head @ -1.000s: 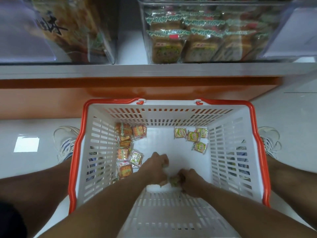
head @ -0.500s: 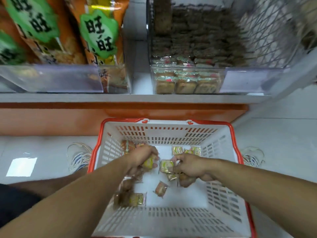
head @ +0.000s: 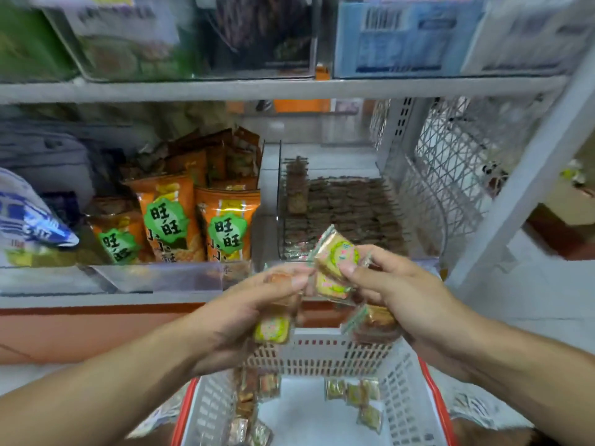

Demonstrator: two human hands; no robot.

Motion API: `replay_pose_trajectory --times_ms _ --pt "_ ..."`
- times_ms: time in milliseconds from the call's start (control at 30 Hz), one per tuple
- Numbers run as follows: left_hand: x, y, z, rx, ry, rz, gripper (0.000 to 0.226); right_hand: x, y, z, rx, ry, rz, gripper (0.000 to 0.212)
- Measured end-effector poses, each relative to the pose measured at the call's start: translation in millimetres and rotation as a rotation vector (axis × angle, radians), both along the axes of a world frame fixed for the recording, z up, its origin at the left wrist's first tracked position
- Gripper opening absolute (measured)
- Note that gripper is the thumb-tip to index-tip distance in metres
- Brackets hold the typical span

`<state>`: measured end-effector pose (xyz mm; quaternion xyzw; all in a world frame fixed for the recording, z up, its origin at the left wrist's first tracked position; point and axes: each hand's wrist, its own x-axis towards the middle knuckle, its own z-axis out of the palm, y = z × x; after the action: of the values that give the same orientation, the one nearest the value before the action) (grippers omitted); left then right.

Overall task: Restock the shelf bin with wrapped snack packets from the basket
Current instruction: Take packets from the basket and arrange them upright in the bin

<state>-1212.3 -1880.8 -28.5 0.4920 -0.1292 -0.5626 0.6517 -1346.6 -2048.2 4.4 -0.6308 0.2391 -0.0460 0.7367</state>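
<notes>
Both hands are raised above the white basket [head: 325, 354] with red rim, just in front of the lower shelf. My left hand [head: 254, 304] grips several wrapped snack packets [head: 272, 329]. My right hand [head: 392, 291] pinches a yellow-green wrapped packet [head: 336, 255] at the top and holds more packets [head: 375, 321] below it. The clear shelf bin [head: 341, 217], partly filled with rows of the same packets, stands right behind the hands. More packets [head: 354, 392] lie on the basket floor, left and right.
Orange snack bags [head: 196, 220] fill the bin to the left of the clear one. A wire mesh side panel [head: 450, 169] closes the shelf on the right. An upper shelf [head: 257, 88] carries boxed goods. A blue-white bag [head: 29, 220] sits far left.
Both hands have lifted out of the basket with packets and now sit in front of the shelf bin. The view has tilted up from the basket to the shelves.
</notes>
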Motion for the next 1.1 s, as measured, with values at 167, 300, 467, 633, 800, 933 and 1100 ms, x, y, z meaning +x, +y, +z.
replay_pose_trajectory --times_ms 167,300,467,633,800,933,1100 --pt "-5.9 -17.1 15.2 -0.006 -0.145 0.177 0.046 2.2 -1.0 2.9 0.066 -0.053 -0.069 0.012" --pt "-3.1 -29.0 13.1 -0.002 -0.068 0.273 0.041 3.0 -7.1 3.8 0.115 -0.085 -0.127 0.02" --pt "5.9 -30.0 12.7 0.038 -0.103 0.2 0.043 8.1 -10.2 -2.4 0.076 -0.111 -0.168 0.017" --pt "-0.6 -31.0 9.0 0.029 -0.136 0.234 0.036 10.6 -7.8 -9.9 0.089 -0.056 -0.2 0.01" --pt "-7.5 -31.2 8.4 -0.001 -0.147 0.249 0.044 13.9 -2.6 -14.7 0.125 -0.029 -0.138 0.027" --pt "-8.9 -31.3 7.2 0.061 -0.201 0.283 0.052 16.6 -0.6 -13.5 0.076 0.002 -0.101 0.032" --pt "-7.7 -29.7 5.9 0.113 -0.131 0.419 0.056 19.3 -1.3 -6.9 0.436 0.184 -0.136 0.045"
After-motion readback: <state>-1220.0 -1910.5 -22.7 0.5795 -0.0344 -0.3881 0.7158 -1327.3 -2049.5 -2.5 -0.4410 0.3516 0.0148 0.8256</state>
